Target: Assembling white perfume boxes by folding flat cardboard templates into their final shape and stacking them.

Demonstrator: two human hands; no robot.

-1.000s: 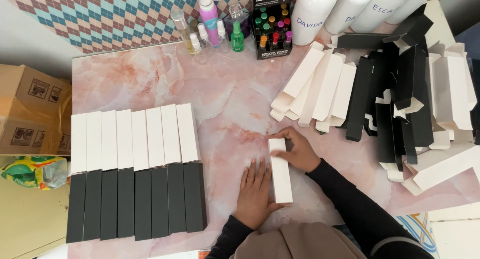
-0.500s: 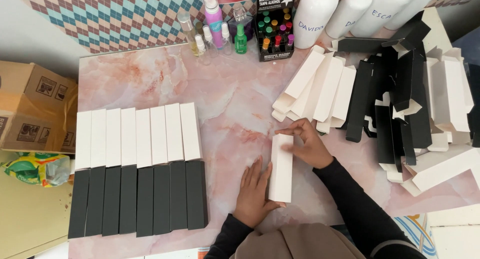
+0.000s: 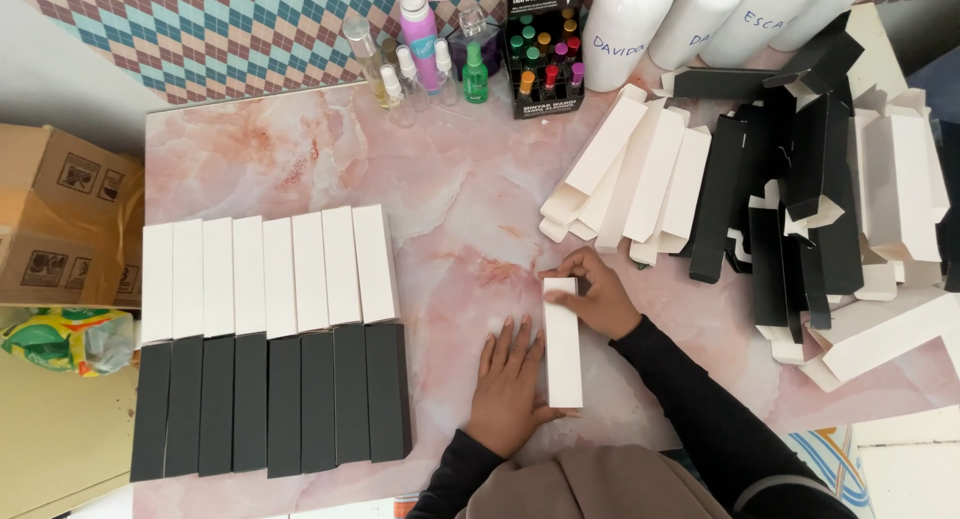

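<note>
At far left, cardboard cartons stand beside the pink marble-patterned table, on which a row of white boxes lies above a matching row of black boxes. Near the table's front edge, the left hand rests flat with fingers spread, its thumb touching the lower left side of a long white box lying lengthwise, while the right hand curls over the box's top end, fingertips pressing it. At right lies a loose heap of unfolded white and black cartons.
</note>
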